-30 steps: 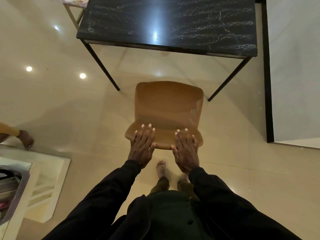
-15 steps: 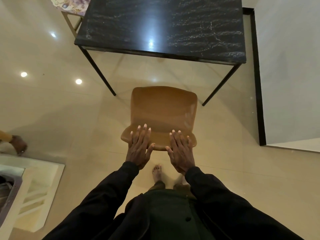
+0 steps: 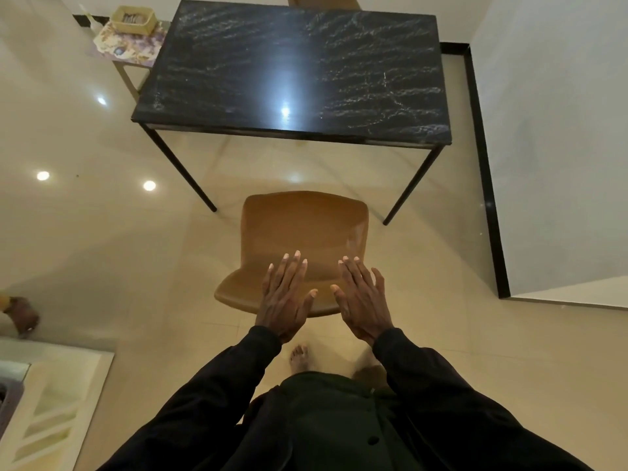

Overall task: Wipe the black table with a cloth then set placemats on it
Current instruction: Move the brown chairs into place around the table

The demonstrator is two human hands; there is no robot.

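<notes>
Both hands are open and hold nothing: the left hand and right hand are stretched side by side, palms down, fingers straight and slightly spread, over the near edge of a brown chair. Whether they touch it cannot be told. The chair stands on the glossy cream floor, just in front of the table, its seat reaching between the two near legs. The table is black with pale veining; its top reflects a ceiling light. Off its far left corner a small stand carries a floral mat with a basket on it. A second brown chair shows at the far side. A bare foot shows below the hands, between the black sleeves.
</notes>
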